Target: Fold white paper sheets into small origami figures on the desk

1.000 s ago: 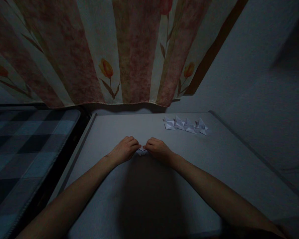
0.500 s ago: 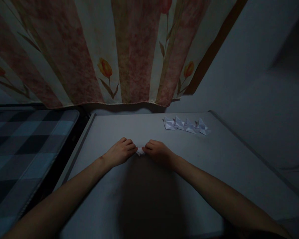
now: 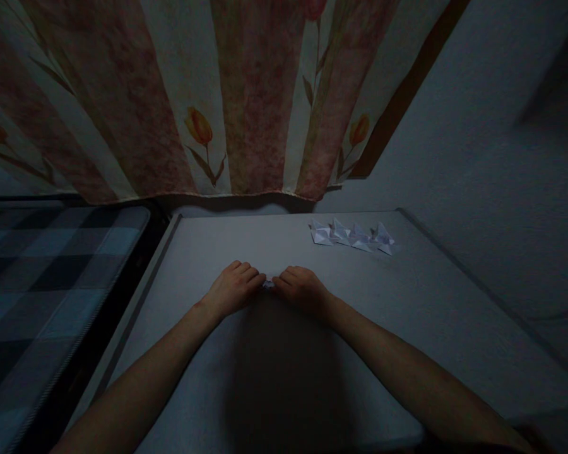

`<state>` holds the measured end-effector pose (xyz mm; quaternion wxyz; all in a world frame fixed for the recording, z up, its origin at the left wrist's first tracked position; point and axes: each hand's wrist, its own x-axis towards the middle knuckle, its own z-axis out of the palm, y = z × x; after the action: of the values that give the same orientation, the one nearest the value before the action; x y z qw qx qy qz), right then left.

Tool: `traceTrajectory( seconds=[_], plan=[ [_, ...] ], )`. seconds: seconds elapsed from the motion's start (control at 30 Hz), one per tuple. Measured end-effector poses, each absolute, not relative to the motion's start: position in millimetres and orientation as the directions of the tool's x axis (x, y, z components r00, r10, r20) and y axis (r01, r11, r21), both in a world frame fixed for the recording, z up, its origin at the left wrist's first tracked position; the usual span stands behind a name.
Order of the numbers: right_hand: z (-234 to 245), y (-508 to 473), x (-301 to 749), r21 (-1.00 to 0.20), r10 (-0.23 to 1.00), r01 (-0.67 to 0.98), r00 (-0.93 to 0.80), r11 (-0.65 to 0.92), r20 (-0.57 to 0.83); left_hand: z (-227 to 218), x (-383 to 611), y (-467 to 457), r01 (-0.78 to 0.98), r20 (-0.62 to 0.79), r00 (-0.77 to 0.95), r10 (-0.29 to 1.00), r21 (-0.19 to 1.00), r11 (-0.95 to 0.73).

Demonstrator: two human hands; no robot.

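Between my two hands is a small piece of folded white paper [image 3: 268, 285], mostly covered by my fingers. My left hand [image 3: 236, 287] pinches its left side with curled fingers. From the other side my right hand [image 3: 301, 289] grips the paper's right side, thumb and fingertips closed. The fingertips of both hands almost meet over it, just above the white table. Farther back on the right, several folded white paper shapes [image 3: 353, 238] with pointed peaks stand in a row, apart from my hands.
The white table [image 3: 208, 243] reaches back toward a striped curtain [image 3: 265, 101] with tulips on it. A checked mattress [image 3: 52, 271] lies to the left, past a dark gap. On the right is a pale wall [image 3: 492, 202]. My shadow falls across the near tabletop.
My left hand has shifted slightly right, closer to my right hand. Less of the folded paper shows between the fingers now. The row of paper shapes has stayed in place.
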<state>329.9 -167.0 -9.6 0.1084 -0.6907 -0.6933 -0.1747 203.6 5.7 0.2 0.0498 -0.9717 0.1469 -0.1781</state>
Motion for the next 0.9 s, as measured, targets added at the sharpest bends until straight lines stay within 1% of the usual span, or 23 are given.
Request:
traceTrajectory(
  seconds=[0.13, 0.27, 0.37, 0.47, 0.57, 0.63, 0.8, 0.9],
  plan=[
    [-7.5, -167.3, 328.7, 0.049, 0.901, 0.999, -0.026, 0.005, 0.433, -2.1, 202.4, 6.6, -0.311, 0.345, 0.876, -0.338, -0.134, -0.941],
    [-10.2, -167.9, 331.2, -0.018, 0.91, 1.0, -0.01, 0.02, 0.414, -7.4, 203.9, 8.5, -0.293, 0.383, 0.878, -0.288, -0.047, -0.955],
    [-12.6, -167.6, 333.9, -0.134, 0.911, 0.991, 0.034, 0.024, 0.411, -10.5, 204.8, 9.0, -0.264, 0.394, 0.888, -0.237, 0.013, -0.965],
    [-12.8, -167.3, 335.9, -0.26, 0.896, 0.965, 0.076, 0.045, 0.437, -10.9, 205.1, 7.9, -0.23, 0.386, 0.905, -0.18, 0.088, -0.969],
    [-11.5, -166.9, 336.6, -0.329, 0.886, 0.943, 0.114, 0.046, 0.45, -9.0, 205.3, 6.1, -0.209, 0.375, 0.917, -0.138, 0.154, -0.966],
    [-10.4, -166.3, 336.1, -0.367, 0.886, 0.929, 0.134, 0.043, 0.443, -7.0, 205.4, 4.9, -0.209, 0.382, 0.917, -0.112, 0.224, -0.952],
    [-6.4, -164.4, 333.1, -0.472, 0.868, 0.879, 0.188, 0.059, 0.459, -2.2, 204.4, 3.3, -0.216, 0.417, 0.909, -0.001, 0.47, -0.856],
    [-3.3, -164.9, 332.5, -0.54, 0.823, 0.841, 0.286, 0.029, 0.49, -2.0, 203.5, 4.5, -0.197, 0.444, 0.892, 0.085, 0.551, -0.811]
  ],
)
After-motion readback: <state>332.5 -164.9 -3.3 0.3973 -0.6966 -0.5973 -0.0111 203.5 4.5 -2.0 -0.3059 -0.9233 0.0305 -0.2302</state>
